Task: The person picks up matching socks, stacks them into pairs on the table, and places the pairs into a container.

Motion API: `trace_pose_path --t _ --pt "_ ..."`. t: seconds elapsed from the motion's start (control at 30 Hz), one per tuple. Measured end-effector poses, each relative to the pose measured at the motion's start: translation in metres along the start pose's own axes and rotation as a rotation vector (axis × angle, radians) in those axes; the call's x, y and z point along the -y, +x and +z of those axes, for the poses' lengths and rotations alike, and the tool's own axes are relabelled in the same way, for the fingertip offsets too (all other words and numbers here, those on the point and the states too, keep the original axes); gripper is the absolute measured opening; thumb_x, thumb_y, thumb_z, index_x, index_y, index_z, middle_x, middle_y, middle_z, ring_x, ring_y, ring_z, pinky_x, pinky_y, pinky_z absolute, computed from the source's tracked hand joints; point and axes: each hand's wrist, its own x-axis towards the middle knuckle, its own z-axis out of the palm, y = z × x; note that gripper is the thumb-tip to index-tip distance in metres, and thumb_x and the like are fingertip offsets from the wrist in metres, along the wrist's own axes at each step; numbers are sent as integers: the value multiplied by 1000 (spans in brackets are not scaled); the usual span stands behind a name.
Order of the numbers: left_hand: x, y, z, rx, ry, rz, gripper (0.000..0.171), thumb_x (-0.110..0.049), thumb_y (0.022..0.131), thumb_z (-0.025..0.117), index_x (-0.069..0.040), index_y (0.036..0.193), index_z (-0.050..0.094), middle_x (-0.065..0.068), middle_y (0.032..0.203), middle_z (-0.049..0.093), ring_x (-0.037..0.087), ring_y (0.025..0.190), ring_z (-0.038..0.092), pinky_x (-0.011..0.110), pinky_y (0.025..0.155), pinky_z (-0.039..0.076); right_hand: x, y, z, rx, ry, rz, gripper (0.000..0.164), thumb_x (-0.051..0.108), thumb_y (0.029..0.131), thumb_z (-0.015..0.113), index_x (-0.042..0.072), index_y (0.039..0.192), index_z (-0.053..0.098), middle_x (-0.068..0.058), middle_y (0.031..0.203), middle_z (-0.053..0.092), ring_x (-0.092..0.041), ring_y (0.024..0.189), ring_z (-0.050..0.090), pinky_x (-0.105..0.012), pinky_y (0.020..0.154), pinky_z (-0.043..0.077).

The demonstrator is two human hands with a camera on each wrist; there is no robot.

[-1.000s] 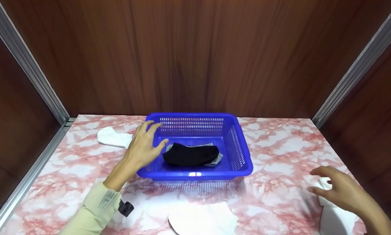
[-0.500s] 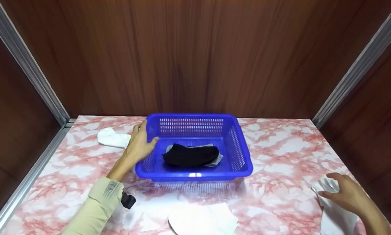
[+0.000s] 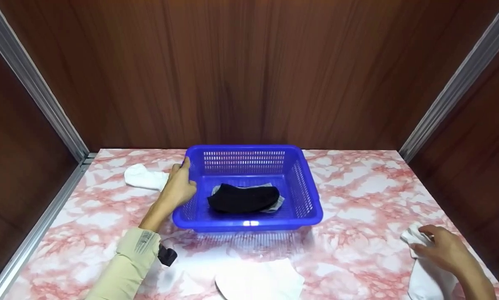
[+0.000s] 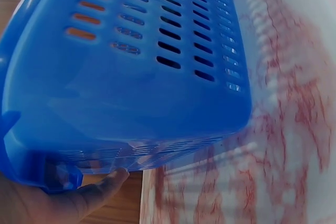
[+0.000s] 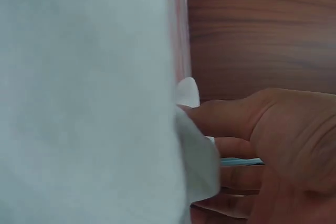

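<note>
My left hand grips the left rim of a blue plastic basket. In the left wrist view its fingers curl under the rim of that basket. Inside the basket a black sock lies over a light grey one. At the table's right side my right hand pinches a white sock near its upper end, which bunches up at the fingers. The right wrist view has this white sock filling the left half, between thumb and fingers.
Another white sock lies left of the basket, partly behind my left hand. A further white sock, washed out by glare, lies at the front middle of the marbled tabletop. Brown wood-grain panels enclose the back and sides.
My left hand came down from above the basket and closed on its left rim. The right hand lowered to the white sock and took hold of it.
</note>
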Motion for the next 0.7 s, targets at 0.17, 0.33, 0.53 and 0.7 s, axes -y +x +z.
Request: trace_pose_path --t 0.17,0.33,0.53,0.7 --pt "0 0 1 -5 -6 8 78 -2 85 52 5 154 16 36 142 38 41 126 49 50 111 41 -2 -1 1 -71 -13 5 37 26 81 76 -1 106 68 -18 90 73 -5 76 58 -24 62 43" --pt "0 -1 1 -26 -11 27 78 -1 83 51 6 153 18 37 142 39 41 123 51 50 107 44 -3 -3 0 -137 -36 3 23 24 82 74 6 97 71 -9 81 72 -7 71 56 -29 60 41" --pt "0 -1 1 -26 -5 15 78 -1 83 52 5 153 17 36 141 41 38 117 52 49 105 46 -4 -4 -3 -216 -33 27 19 18 86 70 5 100 67 -12 77 66 -34 71 59 -40 56 40" --pt "-1 0 2 -24 -1 15 78 -1 84 51 6 153 17 36 140 41 38 119 51 49 107 45 -4 -7 -4 -282 -9 49 24 17 87 69 2 106 66 -25 91 70 -54 84 61 -56 62 43"
